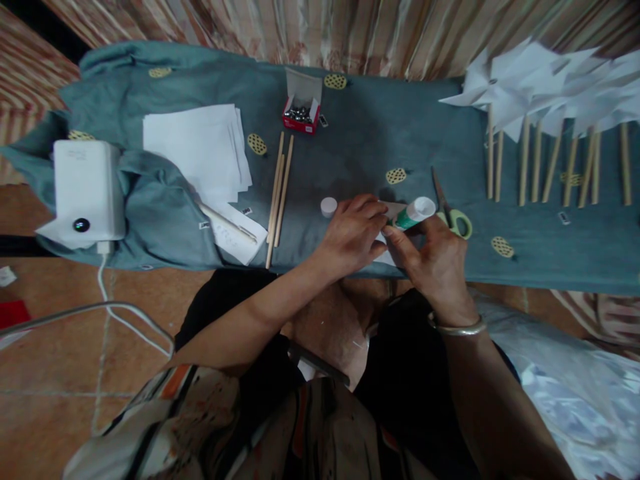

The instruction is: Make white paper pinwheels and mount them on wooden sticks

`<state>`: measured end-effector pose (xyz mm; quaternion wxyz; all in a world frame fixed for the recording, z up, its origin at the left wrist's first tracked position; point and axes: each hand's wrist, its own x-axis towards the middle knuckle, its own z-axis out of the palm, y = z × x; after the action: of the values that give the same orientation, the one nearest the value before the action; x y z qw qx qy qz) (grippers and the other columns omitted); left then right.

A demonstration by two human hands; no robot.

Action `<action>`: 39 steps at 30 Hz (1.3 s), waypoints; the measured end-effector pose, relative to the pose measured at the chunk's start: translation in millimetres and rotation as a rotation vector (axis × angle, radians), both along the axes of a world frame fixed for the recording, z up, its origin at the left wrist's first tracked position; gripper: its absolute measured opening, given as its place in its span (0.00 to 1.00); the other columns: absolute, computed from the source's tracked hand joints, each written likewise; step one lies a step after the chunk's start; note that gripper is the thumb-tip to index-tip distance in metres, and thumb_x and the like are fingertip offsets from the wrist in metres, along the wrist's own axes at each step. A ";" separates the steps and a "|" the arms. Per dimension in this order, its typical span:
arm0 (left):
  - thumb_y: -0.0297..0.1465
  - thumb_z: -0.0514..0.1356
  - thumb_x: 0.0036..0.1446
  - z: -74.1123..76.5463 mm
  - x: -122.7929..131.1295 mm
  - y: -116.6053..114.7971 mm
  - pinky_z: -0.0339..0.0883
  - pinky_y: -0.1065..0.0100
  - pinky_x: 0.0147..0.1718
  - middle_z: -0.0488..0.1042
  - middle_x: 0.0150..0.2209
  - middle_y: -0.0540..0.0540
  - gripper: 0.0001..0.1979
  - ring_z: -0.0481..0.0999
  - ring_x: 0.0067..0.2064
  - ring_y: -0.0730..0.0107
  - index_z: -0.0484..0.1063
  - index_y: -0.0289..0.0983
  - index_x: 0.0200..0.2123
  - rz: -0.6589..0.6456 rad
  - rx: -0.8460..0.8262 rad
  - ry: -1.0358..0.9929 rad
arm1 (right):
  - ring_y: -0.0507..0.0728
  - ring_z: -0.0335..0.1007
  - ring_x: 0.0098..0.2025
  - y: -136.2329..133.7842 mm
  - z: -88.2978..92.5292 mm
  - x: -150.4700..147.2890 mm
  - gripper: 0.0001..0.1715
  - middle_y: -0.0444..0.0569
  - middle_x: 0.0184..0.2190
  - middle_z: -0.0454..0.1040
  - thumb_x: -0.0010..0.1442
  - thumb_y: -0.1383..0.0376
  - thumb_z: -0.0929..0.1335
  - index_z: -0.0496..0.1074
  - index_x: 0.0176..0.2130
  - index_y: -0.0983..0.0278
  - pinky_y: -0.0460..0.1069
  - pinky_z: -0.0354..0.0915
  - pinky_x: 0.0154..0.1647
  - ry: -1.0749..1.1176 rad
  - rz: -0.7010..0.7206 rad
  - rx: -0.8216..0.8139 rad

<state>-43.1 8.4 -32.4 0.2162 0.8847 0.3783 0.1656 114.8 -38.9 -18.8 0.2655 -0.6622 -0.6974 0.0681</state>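
A glue stick (414, 212) with a green label and white end is held in my right hand (440, 260), over a piece of white paper (387, 257) near the front edge of the cloth. My left hand (353, 233) rests on that paper, its fingers bent and pressing it; the hands cover most of the sheet. Just left of my left hand stands a round white cap (329, 207). Scissors (457, 222) with light green handles lie beside my right hand, blades pointing away.
Wooden sticks (280, 193), a red box (301, 120) of shiny metal pieces, and white sheets (193, 147) with a pen (227, 222) lie to the left. A white device (87, 190) with a cable sits at far left. Paper pinwheels (550, 87) on sticks lie at the right.
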 end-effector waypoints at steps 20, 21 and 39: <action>0.30 0.61 0.56 0.0 -1.1 1.9 0.59 0.54 0.53 0.73 0.52 0.44 0.13 0.64 0.59 0.56 0.73 0.37 0.46 -0.009 0.016 -0.009 | 0.64 0.74 0.40 -1.7 9.2 17.5 0.19 0.55 0.41 0.78 0.64 0.53 0.64 0.72 0.47 0.62 0.56 0.68 0.38 -0.046 0.212 -0.104; 0.30 0.61 0.56 -0.2 -1.2 1.8 0.59 0.54 0.53 0.73 0.52 0.44 0.13 0.64 0.59 0.56 0.73 0.37 0.46 -0.008 0.017 -0.003 | 0.65 0.74 0.41 -2.0 8.9 18.3 0.19 0.56 0.41 0.78 0.64 0.53 0.64 0.72 0.48 0.63 0.57 0.68 0.39 -0.051 0.213 -0.101; 0.30 0.64 0.55 3.5 -0.7 0.9 0.60 0.51 0.55 0.73 0.54 0.40 0.15 0.63 0.61 0.51 0.73 0.33 0.46 -0.008 0.016 0.053 | 0.60 0.76 0.40 -3.2 7.1 32.7 0.10 0.51 0.39 0.79 0.59 0.56 0.70 0.74 0.38 0.59 0.59 0.73 0.42 0.836 -0.140 -0.011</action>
<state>-43.8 9.2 -28.9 0.1998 0.8920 0.3790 0.1442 147.5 -42.1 -11.7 0.5260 -0.6248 -0.4828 0.3161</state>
